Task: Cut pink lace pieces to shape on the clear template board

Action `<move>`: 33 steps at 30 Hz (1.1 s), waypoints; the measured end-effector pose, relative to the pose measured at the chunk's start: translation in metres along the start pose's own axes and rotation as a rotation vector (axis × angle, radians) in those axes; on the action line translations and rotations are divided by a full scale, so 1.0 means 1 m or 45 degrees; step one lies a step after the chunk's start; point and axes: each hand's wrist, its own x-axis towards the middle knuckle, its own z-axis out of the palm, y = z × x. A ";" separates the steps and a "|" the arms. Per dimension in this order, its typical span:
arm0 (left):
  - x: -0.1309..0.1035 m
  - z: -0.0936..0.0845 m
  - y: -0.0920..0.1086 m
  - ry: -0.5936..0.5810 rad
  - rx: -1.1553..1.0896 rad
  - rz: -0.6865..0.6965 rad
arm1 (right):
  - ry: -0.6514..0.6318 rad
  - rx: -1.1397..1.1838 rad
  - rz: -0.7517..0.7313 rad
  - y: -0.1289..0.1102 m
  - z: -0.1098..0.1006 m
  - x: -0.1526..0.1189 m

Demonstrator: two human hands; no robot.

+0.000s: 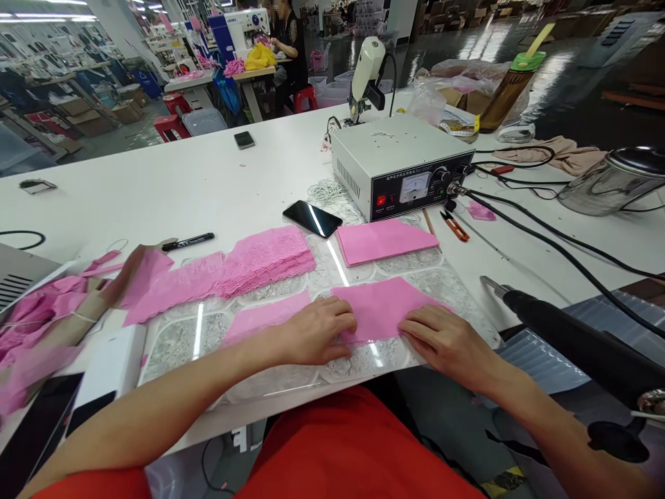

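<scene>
A flat pink fabric piece (382,305) lies on the clear mat near the table's front edge, between my two hands. My left hand (319,329) is at its left edge, fingers curled and closed on the cloth. At the right edge, my right hand (441,339) has its fingers together on the fabric, with the fingertips partly hidden. Part of a second pink piece (264,315) shows beyond my left forearm. Behind my hands sit a neat stack of pink cut pieces (387,241) and a pile of pink lace (270,260).
A black-handled tool (566,343) with a metal tip juts in at right, its cable crossing the table. Behind stands a control box (405,166). A phone (312,218), marker (188,241) and orange snips (455,226) lie around. A person (291,55) sits at a far sewing machine.
</scene>
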 end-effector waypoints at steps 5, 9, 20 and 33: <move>0.003 0.013 0.002 0.090 0.132 -0.004 | 0.009 -0.007 -0.005 -0.001 0.000 0.000; 0.003 0.014 0.002 0.124 0.109 -0.016 | 0.008 -0.003 -0.005 -0.001 0.000 0.000; 0.004 0.003 -0.003 0.146 -0.252 -0.085 | -0.011 -0.039 0.105 -0.007 -0.004 0.006; -0.002 0.008 -0.011 0.197 -0.413 -0.079 | 0.026 -0.337 0.325 0.009 0.010 0.002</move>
